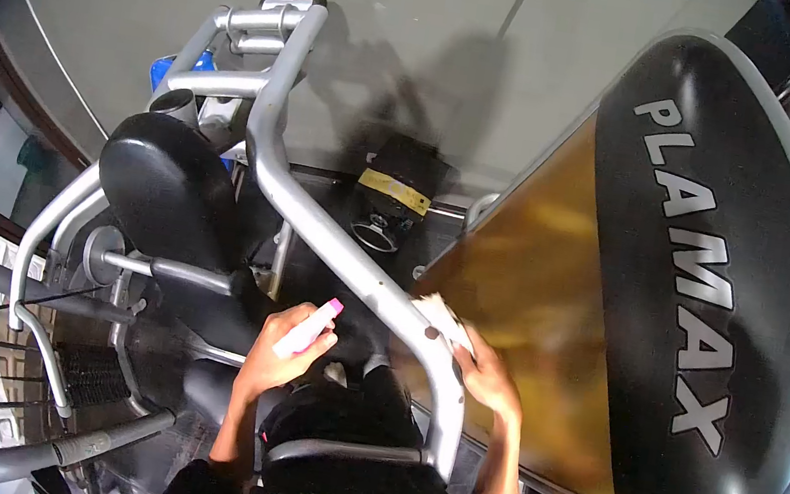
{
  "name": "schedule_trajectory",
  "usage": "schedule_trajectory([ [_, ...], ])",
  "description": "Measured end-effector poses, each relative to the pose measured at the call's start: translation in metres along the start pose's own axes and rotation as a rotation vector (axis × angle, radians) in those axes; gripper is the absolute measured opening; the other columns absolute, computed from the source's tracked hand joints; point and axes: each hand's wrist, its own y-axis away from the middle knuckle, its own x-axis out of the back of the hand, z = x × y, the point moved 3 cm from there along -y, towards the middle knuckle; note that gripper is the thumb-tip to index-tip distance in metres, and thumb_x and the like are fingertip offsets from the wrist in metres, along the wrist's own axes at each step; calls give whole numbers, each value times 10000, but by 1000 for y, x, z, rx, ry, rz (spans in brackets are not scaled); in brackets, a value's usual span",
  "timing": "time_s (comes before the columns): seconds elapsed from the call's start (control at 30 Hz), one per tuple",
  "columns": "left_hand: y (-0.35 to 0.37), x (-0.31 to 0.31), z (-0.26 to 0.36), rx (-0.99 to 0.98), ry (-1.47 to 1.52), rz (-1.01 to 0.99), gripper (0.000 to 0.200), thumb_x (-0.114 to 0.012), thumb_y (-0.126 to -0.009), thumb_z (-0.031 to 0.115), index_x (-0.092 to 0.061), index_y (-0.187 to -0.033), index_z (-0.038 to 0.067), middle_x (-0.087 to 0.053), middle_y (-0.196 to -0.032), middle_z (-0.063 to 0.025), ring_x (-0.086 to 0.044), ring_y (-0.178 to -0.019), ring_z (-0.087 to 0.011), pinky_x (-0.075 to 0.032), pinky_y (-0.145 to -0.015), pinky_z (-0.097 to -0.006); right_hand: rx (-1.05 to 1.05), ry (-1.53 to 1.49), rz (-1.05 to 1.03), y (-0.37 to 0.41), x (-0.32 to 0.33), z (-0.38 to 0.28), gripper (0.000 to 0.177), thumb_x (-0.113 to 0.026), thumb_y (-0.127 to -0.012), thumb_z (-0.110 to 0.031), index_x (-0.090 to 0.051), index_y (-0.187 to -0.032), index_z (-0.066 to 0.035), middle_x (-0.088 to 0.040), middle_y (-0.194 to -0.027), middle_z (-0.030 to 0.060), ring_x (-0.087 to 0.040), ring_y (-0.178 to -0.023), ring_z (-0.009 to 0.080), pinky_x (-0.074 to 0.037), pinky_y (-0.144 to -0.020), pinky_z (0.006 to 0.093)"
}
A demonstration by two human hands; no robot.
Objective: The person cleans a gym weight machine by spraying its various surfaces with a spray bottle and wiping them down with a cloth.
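Note:
My left hand (284, 353) is closed round a small white bottle (304, 333) with a pink top, held up in front of my body. My right hand (490, 377) grips a pale cloth (445, 320) and presses it against the silver metal tube (345, 240) of a gym machine. The tube bends downward just beside that hand. Part of the cloth is hidden behind the tube and my fingers.
A black padded backrest (166, 185) stands at the left among silver bars. On the right rises a large black and gold panel (682, 287) lettered PLAMAX. A black box with a yellow band (393, 192) sits by the grey wall (428, 9).

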Motion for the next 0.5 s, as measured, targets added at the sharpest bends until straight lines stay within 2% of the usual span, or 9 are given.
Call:
schedule_trajectory([
  [0.07,0,-4,0,-18,-2,-1,146,-707,-821,57,-617,-913,-12,-604,-768,-95,-602,-671,-190,-474,-631,-299,-198,-48,-9,33,7,-11,386,-490,-980,-239,-471,-1280,3,-505,-1320,266,-478,-1251,384,-414,-994,427],
  [0.1,1,-6,0,-22,-1,-3,146,-707,-821,57,-617,-913,-12,-604,-768,-95,-602,-671,-190,-474,-631,-299,-197,-47,-5,46,9,-21,386,-490,-980,-239,-471,-1280,3,-505,-1320,266,-478,-1251,384,-414,-994,427],
  [0.17,2,-9,0,-71,-9,-26,147,-708,-820,53,-620,-916,-14,-615,-779,-100,-612,-679,-196,-479,-630,-305,-302,125,44,66,13,-38,342,-508,-971,-210,-482,-1266,-38,-575,-1209,260,-531,-1177,389,-440,-957,409],
  [0.23,4,-12,1,-80,4,-28,148,-709,-818,51,-620,-917,-14,-616,-780,-101,-611,-676,-196,-478,-626,-305,-323,120,71,74,12,-49,353,-539,-945,-168,-501,-1278,-58,-568,-1209,260,-520,-1165,421,-440,-958,425],
  [0.3,6,-13,3,-87,15,-30,150,-710,-817,49,-620,-919,-14,-617,-781,-102,-610,-674,-196,-478,-622,-304,-44,223,199,75,8,-66,377,-566,-908,-93,-529,-1282,-66,-554,-1250,246,-518,-1173,422,-434,-970,422],
  [0.33,8,-13,5,-88,17,-26,148,-708,-819,49,-620,-919,-15,-617,-784,-102,-608,-673,-195,-477,-620,-303,-9,204,209,74,6,-71,421,-571,-871,-2,-555,-1283,-85,-546,-1246,240,-525,-1164,412,-436,-977,412],
  [0.37,9,-13,6,-87,19,-21,147,-706,-820,50,-620,-919,-16,-617,-787,-102,-606,-673,-194,-477,-617,-302,-8,203,210,74,5,-76,421,-571,-871,-2,-555,-1283,-85,-546,-1246,240,-525,-1164,412,-436,-977,412],
  [0.43,13,-14,6,-84,14,-11,139,-702,-825,50,-618,-915,-15,-613,-772,-92,-601,-661,-178,-474,-609,-298,19,122,319,73,2,-84,487,-604,-844,-2,-558,-1304,-157,-495,-1301,231,-555,-1115,417,-454,-964,425],
  [0.5,18,-16,4,-78,11,-3,131,-698,-829,51,-617,-910,-14,-608,-757,-83,-597,-649,-162,-472,-600,-295,153,245,442,66,-12,-72,518,-629,-790,49,-602,-1258,-173,-490,-1279,210,-536,-1120,389,-462,-952,427],
])
